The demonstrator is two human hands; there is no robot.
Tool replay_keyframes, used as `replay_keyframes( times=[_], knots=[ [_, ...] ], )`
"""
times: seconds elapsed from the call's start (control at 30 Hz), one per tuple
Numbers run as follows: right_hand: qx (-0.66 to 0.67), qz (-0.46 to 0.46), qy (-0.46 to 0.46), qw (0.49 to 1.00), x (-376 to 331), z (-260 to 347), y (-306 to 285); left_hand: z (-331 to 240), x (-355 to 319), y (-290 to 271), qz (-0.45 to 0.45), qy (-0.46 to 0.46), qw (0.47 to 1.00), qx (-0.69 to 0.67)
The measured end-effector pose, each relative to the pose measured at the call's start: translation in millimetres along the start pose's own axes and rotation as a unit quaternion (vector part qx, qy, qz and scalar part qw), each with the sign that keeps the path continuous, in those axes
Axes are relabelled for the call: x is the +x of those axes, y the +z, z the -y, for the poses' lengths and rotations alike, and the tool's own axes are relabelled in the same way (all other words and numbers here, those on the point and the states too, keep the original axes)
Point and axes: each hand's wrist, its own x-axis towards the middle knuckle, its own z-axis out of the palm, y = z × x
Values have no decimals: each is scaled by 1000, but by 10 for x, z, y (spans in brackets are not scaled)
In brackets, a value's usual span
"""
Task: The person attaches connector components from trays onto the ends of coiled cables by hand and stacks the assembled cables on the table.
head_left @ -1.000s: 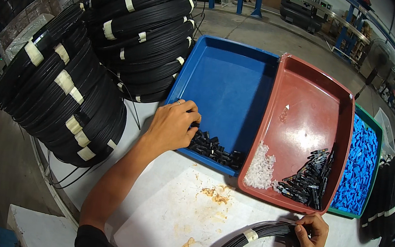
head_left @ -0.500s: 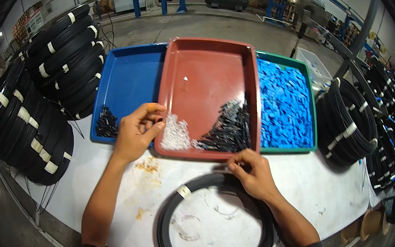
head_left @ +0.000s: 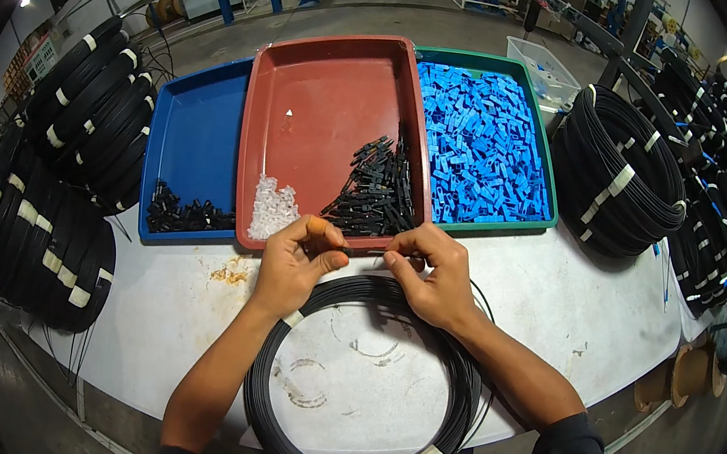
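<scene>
Both of my hands meet just in front of the red tray (head_left: 333, 105), above a coil of black cable (head_left: 464, 394) bound with white tape. My left hand (head_left: 295, 268) pinches a small black piece (head_left: 346, 250), mostly covered by the fingers. Close by, my right hand (head_left: 432, 276) grips the thin black cable end (head_left: 381, 254), which points left toward that piece. A narrow gap seems to separate the two. From behind the right hand, a loose length of cable (head_left: 488, 306) curves down to the coil.
Inside the red tray lie small white pieces (head_left: 275, 207) and black slender parts (head_left: 377, 192). The blue tray (head_left: 198, 134) has small black parts (head_left: 188, 215); the green tray (head_left: 500, 226) holds blue clips (head_left: 483, 142). Black cable coils are stacked left (head_left: 45, 233) and right (head_left: 619, 177).
My left hand has moved right with the small black piece, from the red tray's left edge to beside my right hand. The right hand now holds the cable end up. The view has shifted.
</scene>
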Motion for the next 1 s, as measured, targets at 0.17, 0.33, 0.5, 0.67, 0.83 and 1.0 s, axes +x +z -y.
replay_keyframes(
  times=[0.17, 0.33, 0.5, 0.67, 0.83, 1.0],
  knots=[
    [-11, 15, -38, 999, -5, 11, -60, 10, -34, 21, 11, 23, 1000, -2],
    [-29, 48, -66, 996, 23, 63, -64, 19, -43, 35, 4, 18, 1000, -10],
    [-28, 60, -70, 995, 29, 63, -55, -27, -61, 30, 5, 27, 997, 74],
    [-39, 69, -76, 994, 24, 41, -64, -47, -50, 39, 26, 56, 990, 128],
    [-43, 65, -91, 993, 21, 20, -62, -29, -64, 44, 18, 46, 993, 112],
    [-64, 51, -120, 989, 11, -10, -38, -4, -51, 47, 10, 66, 991, 115]
  ],
)
